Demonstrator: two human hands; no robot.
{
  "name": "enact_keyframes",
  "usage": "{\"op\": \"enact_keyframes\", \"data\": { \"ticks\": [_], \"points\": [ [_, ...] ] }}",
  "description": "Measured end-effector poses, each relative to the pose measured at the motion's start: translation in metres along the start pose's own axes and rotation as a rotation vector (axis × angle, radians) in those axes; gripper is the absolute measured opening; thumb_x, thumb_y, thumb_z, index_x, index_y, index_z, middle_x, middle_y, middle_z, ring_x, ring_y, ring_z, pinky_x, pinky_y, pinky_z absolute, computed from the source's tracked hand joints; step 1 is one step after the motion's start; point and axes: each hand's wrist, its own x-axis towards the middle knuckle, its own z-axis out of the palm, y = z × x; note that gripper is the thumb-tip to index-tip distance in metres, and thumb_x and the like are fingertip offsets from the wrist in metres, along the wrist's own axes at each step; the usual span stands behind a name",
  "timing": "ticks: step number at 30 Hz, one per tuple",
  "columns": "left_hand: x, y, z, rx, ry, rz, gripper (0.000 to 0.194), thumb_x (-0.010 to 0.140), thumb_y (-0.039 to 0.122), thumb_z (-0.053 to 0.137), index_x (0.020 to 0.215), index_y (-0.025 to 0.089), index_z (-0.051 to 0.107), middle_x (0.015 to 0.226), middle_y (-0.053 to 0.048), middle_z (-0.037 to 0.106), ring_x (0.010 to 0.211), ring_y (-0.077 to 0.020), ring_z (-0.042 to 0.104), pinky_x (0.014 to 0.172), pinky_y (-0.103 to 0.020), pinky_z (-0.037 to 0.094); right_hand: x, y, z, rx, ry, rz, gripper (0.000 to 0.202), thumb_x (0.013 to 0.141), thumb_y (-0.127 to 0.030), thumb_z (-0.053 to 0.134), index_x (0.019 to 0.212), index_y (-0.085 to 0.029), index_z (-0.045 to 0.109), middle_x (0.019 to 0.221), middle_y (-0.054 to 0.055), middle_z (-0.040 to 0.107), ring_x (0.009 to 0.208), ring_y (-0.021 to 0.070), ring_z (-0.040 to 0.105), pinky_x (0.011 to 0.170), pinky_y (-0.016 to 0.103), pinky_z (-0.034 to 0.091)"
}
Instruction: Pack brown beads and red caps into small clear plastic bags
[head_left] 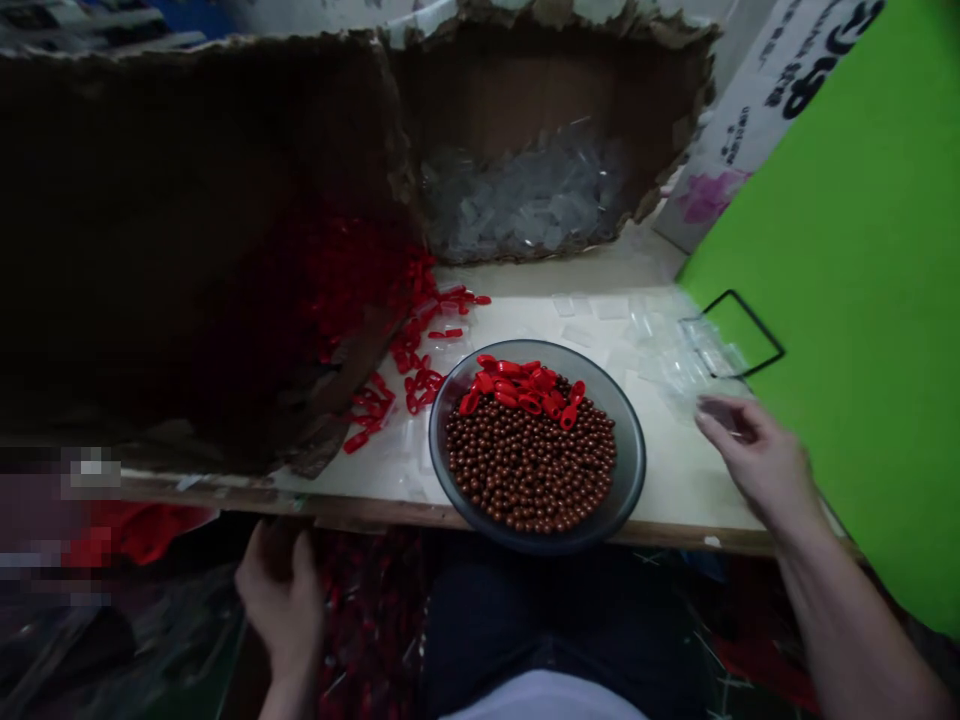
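My left hand (pixel 281 595) is low in front of the table's front edge, with thumb and fingers apart and nothing visible between them. Over at the right, my right hand (pixel 761 465) pinches what looks like a small clear plastic piece (pixel 739 425), hard to make out. Just beyond its fingertips lies a loose pile of clear plastic pieces (pixel 667 350). A grey bowl (pixel 636 460) sits at the table edge between my hands. Brown round beads (pixel 532 470) fill it, with several small red plastic pieces (pixel 517 380) on top at the back.
Left, a dark cardboard box (pixel 150 200) spills red pieces (pixel 360 280) onto the white table (pixel 517 300). Behind the bowl, another torn box (pixel 495 80) holds clear pieces (pixel 525 200). A green panel (pixel 862 300) with a black wire loop (pixel 757 325) borders the right.
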Motion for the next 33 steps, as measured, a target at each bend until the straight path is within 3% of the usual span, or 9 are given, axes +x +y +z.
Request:
{"op": "enact_keyframes", "data": {
  "ticks": [2,5,7,9,13,18,22,26,33],
  "points": [
    [-0.004,0.054,0.012,-0.104,0.009,0.165,0.051,0.081,0.036,0.057,0.128,0.017,0.05,0.118,-0.012,0.059,0.105,-0.0247,0.059,0.095,-0.041,0.047,-0.01,-0.043,0.005,0.055,-0.108,-0.205,0.032,0.084,-0.041,0.058,0.112,-0.027,0.064,0.113,0.007,0.064,0.091,0.0215,0.064,0.076,0.035,0.054],
    [-0.015,0.128,0.038,-0.195,-0.223,0.497,0.032,0.087,0.025,0.052,0.117,0.02,0.058,0.116,-0.009,0.06,0.11,-0.0208,0.056,0.1,-0.038,0.043,-0.013,-0.098,0.024,-0.072,-0.452,-0.579,0.022,0.088,-0.027,0.055,0.105,-0.025,0.067,0.1,0.007,0.066,0.089,0.0204,0.062,0.08,0.034,0.051],
    [-0.024,0.161,0.056,-0.136,-0.451,0.636,0.037,0.088,0.018,0.046,0.125,0.02,0.053,0.121,-0.011,0.058,0.112,-0.0202,0.055,0.099,-0.036,0.043,-0.009,-0.117,0.042,-0.266,-0.573,-0.722,0.018,0.087,-0.019,0.053,0.094,-0.02,0.069,0.09,0.008,0.066,0.085,0.0219,0.06,0.078,0.035,0.05],
    [-0.031,0.179,0.072,0.01,-0.595,0.712,0.046,0.087,0.01,0.041,0.131,0.016,0.046,0.124,-0.013,0.057,0.113,-0.022,0.054,0.1,-0.039,0.042,-0.005,-0.126,0.059,-0.475,-0.626,-0.766,0.017,0.084,-0.011,0.053,0.083,-0.017,0.069,0.086,0.01,0.065,0.084,0.024,0.06,0.073,0.034,0.049],
    [-0.037,0.186,0.09,0.241,-0.681,0.744,0.055,0.078,0.002,0.04,0.132,0.011,0.045,0.123,-0.015,0.06,0.112,-0.024,0.056,0.102,-0.042,0.037,-0.007,-0.137,0.085,-0.595,-0.691,-0.808,0.024,0.079,-0.002,0.05,0.088,-0.014,0.068,0.09,0.011,0.066,0.087,0.0259,0.061,0.074,0.034,0.047],
    [-0.036,0.182,0.089,0.25,-0.754,0.733,0.051,0.079,0.002,0.039,0.126,0.018,0.051,0.122,-0.008,0.064,0.109,-0.0202,0.059,0.096,-0.037,0.038,-0.013,-0.149,0.1,-0.317,-0.851,-0.67,0.027,0.073,-0.003,0.052,0.091,-0.015,0.068,0.09,0.009,0.07,0.084,0.0223,0.065,0.075,0.03,0.046],
    [-0.034,0.183,0.086,0.208,-0.775,0.706,0.051,0.08,0.002,0.038,0.124,0.022,0.053,0.12,-0.005,0.066,0.106,-0.0178,0.06,0.095,-0.036,0.037,-0.005,-0.141,0.096,0.11,-0.952,-0.442,0.021,0.073,-0.012,0.058,0.091,-0.018,0.067,0.09,0.003,0.071,0.087,0.0195,0.065,0.083,0.03,0.047],
    [-0.033,0.182,0.087,0.142,-0.751,0.701,0.053,0.078,0.0,0.038,0.123,0.022,0.055,0.125,-0.004,0.063,0.107,-0.019,0.06,0.091,-0.036,0.039,-0.004,-0.135,0.086,0.523,-1.045,-0.239,0.026,0.074,-0.031,0.068,0.096,-0.018,0.066,0.094,0.002,0.07,0.092,0.0201,0.065,0.087,0.034,0.048],
    [-0.033,0.179,0.087,-0.039,-0.7,0.674,0.045,0.083,0.004,0.039,0.12,0.023,0.057,0.119,-0.004,0.066,0.106,-0.0192,0.061,0.09,-0.036,0.043,-0.018,-0.135,0.075,0.729,-0.98,-0.1,0.034,0.067,-0.037,0.077,0.092,-0.017,0.066,0.093,0.004,0.071,0.09,0.0205,0.067,0.087,0.037,0.051]
  ]
}}
